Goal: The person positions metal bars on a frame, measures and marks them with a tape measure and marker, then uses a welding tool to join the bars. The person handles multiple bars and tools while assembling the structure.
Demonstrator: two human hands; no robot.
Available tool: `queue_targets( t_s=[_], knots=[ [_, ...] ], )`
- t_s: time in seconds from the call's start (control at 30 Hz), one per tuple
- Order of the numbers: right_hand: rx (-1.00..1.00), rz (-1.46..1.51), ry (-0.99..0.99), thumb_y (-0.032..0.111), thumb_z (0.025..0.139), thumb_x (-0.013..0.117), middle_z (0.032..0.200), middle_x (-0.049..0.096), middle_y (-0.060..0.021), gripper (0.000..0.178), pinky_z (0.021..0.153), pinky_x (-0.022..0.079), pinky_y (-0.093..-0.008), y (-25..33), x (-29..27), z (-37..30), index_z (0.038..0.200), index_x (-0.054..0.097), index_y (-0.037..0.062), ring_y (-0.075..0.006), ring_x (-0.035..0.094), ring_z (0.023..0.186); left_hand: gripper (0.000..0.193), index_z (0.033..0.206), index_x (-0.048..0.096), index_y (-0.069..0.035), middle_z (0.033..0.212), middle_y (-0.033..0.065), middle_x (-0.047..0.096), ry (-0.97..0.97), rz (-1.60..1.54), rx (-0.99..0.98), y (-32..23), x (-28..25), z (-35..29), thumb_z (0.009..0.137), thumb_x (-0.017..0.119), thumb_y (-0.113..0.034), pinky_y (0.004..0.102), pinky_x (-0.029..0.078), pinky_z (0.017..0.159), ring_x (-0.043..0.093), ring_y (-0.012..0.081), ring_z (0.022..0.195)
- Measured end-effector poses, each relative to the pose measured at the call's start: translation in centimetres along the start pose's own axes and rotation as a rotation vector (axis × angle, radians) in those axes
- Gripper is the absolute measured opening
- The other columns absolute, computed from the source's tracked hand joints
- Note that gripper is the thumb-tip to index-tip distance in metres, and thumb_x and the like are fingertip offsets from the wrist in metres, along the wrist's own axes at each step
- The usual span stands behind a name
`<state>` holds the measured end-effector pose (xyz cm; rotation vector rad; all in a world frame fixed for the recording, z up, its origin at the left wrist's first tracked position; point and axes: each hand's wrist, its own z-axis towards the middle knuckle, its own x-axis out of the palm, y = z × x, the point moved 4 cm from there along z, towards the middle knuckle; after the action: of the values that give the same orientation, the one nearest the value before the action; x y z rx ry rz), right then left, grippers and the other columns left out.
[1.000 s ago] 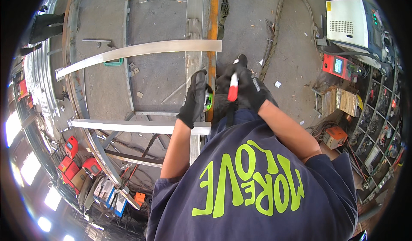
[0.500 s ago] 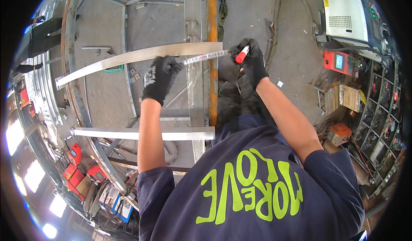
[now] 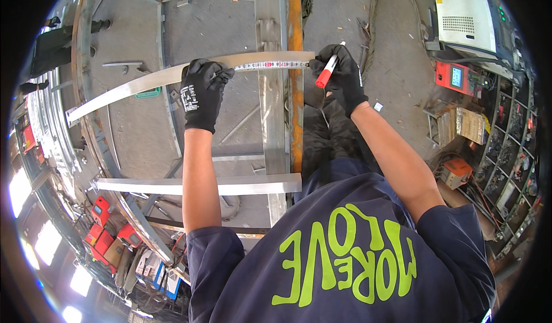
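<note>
Along the metal strip (image 3: 155,79), the left hand (image 3: 204,90) pinched the tape (image 3: 265,66) and the right hand (image 3: 346,78) its end (image 3: 306,65) and a pen (image 3: 332,65), so loose fingers could let it spring away.

A measuring tape (image 3: 267,66) spans left to right between the left hand (image 3: 204,90) and right hand (image 3: 339,73), along the near edge of the far strip (image 3: 132,86). A marker (image 3: 329,71) sits in the right hand. Nearer the body, a second strip (image 3: 253,185) lies likewise across a lengthwise beam (image 3: 270,38). Far left, beyond a rail (image 3: 82,41), is another person (image 3: 53,52). Far right stands a cabinet (image 3: 466,15), a control box (image 3: 452,77) just before it.
</note>
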<state>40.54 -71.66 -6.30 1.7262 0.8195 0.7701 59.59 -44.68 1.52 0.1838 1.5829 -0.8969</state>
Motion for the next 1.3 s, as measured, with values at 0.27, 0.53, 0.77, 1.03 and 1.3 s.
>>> queue_targets(
  t_s=[0.27, 0.53, 0.77, 1.03, 1.3],
  knots=[
    [-0.335, -0.355, -0.076, -0.006, 0.095, 0.067, 0.092, 0.059, -0.0045, 0.019, 0.069, 0.053, -0.0286, 4.2, 0.5, -1.2, 0.108, 0.056, 0.0044, -0.0136, 0.062, 0.077, 0.020, 0.094, 0.077, -0.007, 0.100, 0.0103, 0.071, -0.077, -0.031, 0.088, 0.0, 0.1, -0.9, 0.084, 0.082, -0.024, 0.0452, 0.049, 0.092, 0.065, 0.0339, 0.098],
    [-0.410, -0.483, 0.327, 0.016, 0.102, 0.064, 0.106, 0.076, -0.0132, 0.028, 0.083, 0.059, -0.0352, 7.9, 4.0, -4.4, 0.123, 0.071, -0.0013, -0.0221, 0.073, 0.091, 0.021, 0.092, 0.077, -0.007, 0.097, 0.0101, 0.071, -0.093, -0.058, 0.093, -0.3, -0.2, -0.4, 0.083, 0.083, -0.025, 0.0451, 0.050, 0.088, 0.065, 0.0338, 0.095],
    [-0.591, -0.645, 0.326, 0.006, 0.087, 0.078, 0.103, 0.078, -0.0146, 0.025, 0.083, 0.062, -0.0381, 6.0, 7.4, -3.0, 0.111, 0.074, 0.0018, -0.0315, 0.077, 0.092, 0.023, 0.088, 0.077, -0.006, 0.096, 0.0100, 0.071, 0.019, -0.061, 0.005, 0.2, -0.2, 0.6, 0.082, 0.085, -0.027, 0.0424, 0.050, 0.086, 0.065, 0.0323, 0.094],
    [-0.594, -0.607, 0.298, 0.007, 0.086, 0.080, 0.092, 0.077, -0.0144, 0.019, 0.070, 0.062, -0.0364, 5.6, 7.3, -1.0, 0.103, 0.073, 0.0013, -0.0300, 0.077, 0.078, 0.024, 0.090, 0.078, -0.006, 0.096, 0.0089, 0.071, -0.011, -0.044, 0.035, 0.3, -0.1, 0.4, 0.081, 0.085, -0.027, 0.0421, 0.051, 0.087, 0.066, 0.0309, 0.095],
    [-0.659, -0.731, 0.254, 0.011, 0.084, 0.083, 0.094, 0.078, -0.0112, 0.024, 0.073, 0.064, -0.0360, 5.1, 7.9, -1.2, 0.106, 0.074, 0.0061, -0.0278, 0.078, 0.081, 0.025, 0.092, 0.079, -0.007, 0.098, 0.0087, 0.071, -0.028, -0.056, 0.036, 0.7, 0.2, 0.0, 0.082, 0.086, -0.028, 0.0419, 0.051, 0.089, 0.065, 0.0308, 0.097]
  ],
)
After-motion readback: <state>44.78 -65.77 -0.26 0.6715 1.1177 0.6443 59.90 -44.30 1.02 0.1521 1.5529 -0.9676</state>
